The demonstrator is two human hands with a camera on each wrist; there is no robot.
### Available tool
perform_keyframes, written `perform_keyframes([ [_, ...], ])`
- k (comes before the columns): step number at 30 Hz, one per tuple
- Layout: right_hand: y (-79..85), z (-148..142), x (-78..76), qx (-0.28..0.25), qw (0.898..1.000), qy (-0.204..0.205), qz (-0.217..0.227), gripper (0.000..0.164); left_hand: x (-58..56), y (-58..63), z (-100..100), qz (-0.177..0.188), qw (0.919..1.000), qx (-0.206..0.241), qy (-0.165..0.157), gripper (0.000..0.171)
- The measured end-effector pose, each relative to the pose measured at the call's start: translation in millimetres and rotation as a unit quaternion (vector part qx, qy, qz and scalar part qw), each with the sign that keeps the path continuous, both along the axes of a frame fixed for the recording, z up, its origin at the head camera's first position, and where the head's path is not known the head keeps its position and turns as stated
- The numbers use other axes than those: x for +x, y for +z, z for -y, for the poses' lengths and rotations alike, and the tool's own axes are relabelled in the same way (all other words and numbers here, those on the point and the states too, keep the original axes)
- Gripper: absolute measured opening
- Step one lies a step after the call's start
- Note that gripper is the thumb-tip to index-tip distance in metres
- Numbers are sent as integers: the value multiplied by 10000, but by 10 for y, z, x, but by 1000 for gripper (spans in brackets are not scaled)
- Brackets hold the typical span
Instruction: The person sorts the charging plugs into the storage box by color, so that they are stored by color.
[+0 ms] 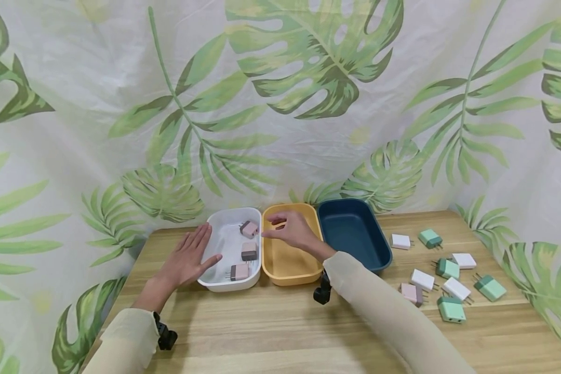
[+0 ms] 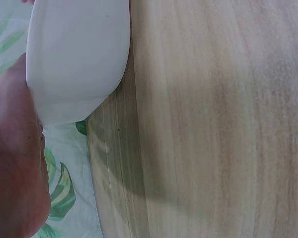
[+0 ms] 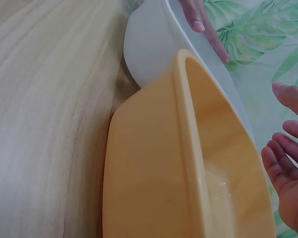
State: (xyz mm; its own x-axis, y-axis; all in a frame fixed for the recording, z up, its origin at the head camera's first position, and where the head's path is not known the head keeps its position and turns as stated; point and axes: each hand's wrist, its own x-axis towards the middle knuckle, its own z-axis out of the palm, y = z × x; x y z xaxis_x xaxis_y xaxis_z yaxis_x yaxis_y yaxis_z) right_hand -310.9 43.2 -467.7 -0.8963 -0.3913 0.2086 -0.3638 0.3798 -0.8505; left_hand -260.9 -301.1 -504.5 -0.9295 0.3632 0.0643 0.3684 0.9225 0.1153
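"How are the hands?"

"The left hand, straight and holding nothing, rests on the left edge of the white tub. The right hand, loosely bent and empty, is just right of it."

"What's in the tub?"

"Three pink plugs, nearer the right hand."

A pale, wood-grained tabletop spreads around six o'clock in the head view. Behind it hangs a whitish fabric sheet printed with green leaves: a broad split leaf at twelve o'clock, slender feathered fronds at ten and two.
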Motion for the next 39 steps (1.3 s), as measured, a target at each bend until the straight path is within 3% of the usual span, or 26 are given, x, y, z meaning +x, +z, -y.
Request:
perform_keyframes([
  [8, 76, -156, 71, 21, 9995, 308, 21, 52, 14, 8, -8, -105, 9998, 151, -52, 93],
  [18, 166, -298, 176, 147, 9972, 699, -231, 50, 8, 25, -1, -13, 10000, -1, -20, 94],
  [27, 200, -435, 352, 167, 9905, 1336, -293, 51, 5, 5, 4, 4, 10000, -14, -13, 95],
  [39, 249, -609, 577, 257, 9872, 1521, -407, 49, 2, 12, -7, -18, 10000, 30, -21, 94],
])
